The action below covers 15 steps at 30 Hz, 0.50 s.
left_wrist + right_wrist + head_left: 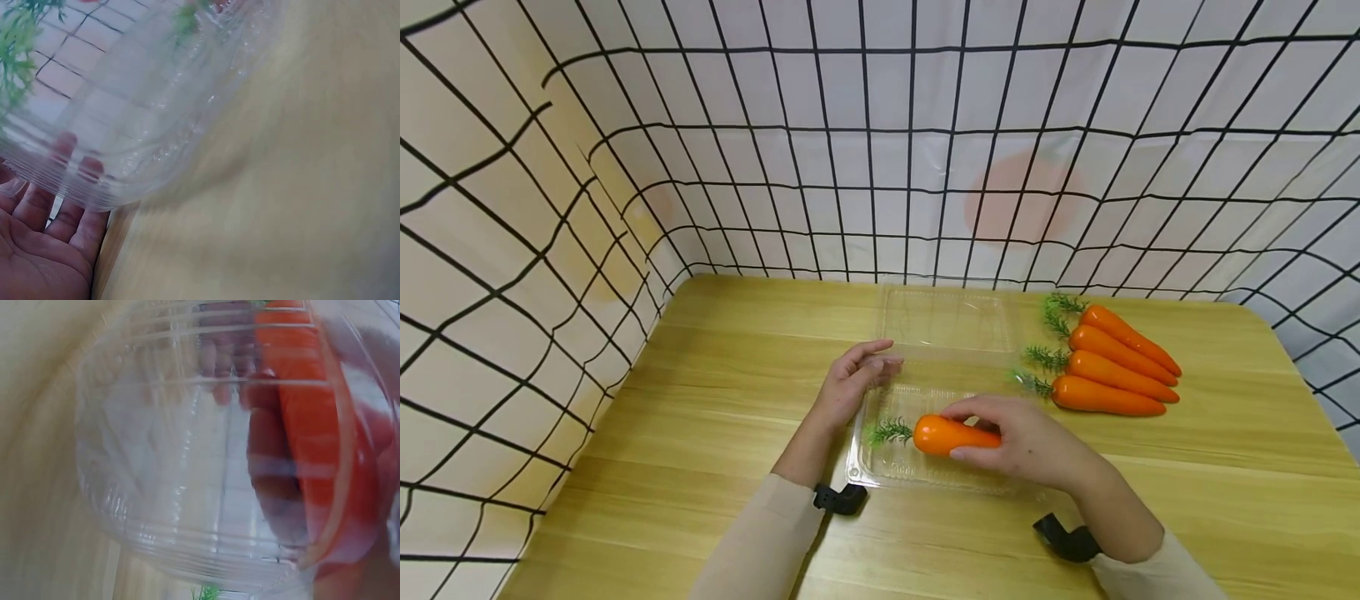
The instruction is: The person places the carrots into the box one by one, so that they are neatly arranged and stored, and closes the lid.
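My right hand (1030, 437) grips an orange toy carrot (936, 435) by its body, holding it lengthwise over the base of a clear plastic clamshell box (880, 481). Its green leafy top (891, 431) points left. Through the clear plastic in the right wrist view, the carrot (306, 419) shows beside my fingers. At the box's left side is my left hand (850, 385), its fingers extended and touching the plastic wall; in the left wrist view some fingertips (90, 167) show through that wall. The box's lid (947, 321) lies folded back behind the base.
Several more toy carrots (1116, 395) lie side by side at the right, leafy ends toward the box. The wooden table (700, 425) is bordered at the back and sides by a black wire grid (865, 187) with pale cloth behind it.
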Each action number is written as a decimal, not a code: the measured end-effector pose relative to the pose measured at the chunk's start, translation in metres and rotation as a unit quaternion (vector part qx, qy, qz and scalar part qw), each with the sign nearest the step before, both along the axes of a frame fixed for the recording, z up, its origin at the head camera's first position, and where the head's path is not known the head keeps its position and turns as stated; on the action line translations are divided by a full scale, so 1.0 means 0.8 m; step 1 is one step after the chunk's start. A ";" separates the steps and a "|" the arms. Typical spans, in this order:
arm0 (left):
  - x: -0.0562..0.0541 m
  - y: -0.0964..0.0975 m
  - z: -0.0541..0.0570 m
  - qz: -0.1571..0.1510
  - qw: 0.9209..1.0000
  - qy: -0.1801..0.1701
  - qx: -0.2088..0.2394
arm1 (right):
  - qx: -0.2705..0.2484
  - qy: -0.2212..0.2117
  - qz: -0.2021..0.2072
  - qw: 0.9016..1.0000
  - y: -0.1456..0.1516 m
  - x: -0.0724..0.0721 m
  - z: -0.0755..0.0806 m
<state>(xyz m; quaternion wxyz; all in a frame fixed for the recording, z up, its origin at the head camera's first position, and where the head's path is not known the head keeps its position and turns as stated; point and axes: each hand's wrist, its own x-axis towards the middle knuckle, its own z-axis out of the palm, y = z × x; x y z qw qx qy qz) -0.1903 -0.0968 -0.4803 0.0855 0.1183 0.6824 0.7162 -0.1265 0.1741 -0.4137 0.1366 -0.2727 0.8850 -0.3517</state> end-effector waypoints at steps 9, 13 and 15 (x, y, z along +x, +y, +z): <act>0.000 0.000 -0.001 -0.003 1.000 0.007 0.000 | 0.002 -0.004 0.018 1.000 -0.006 -0.002 -0.004; -0.001 0.000 -0.002 0.000 1.000 0.011 -0.001 | 0.014 -0.013 0.021 1.000 -0.008 -0.002 -0.008; -0.001 0.000 -0.003 0.002 1.000 0.013 -0.002 | 0.022 -0.012 0.023 0.999 -0.009 -0.002 -0.009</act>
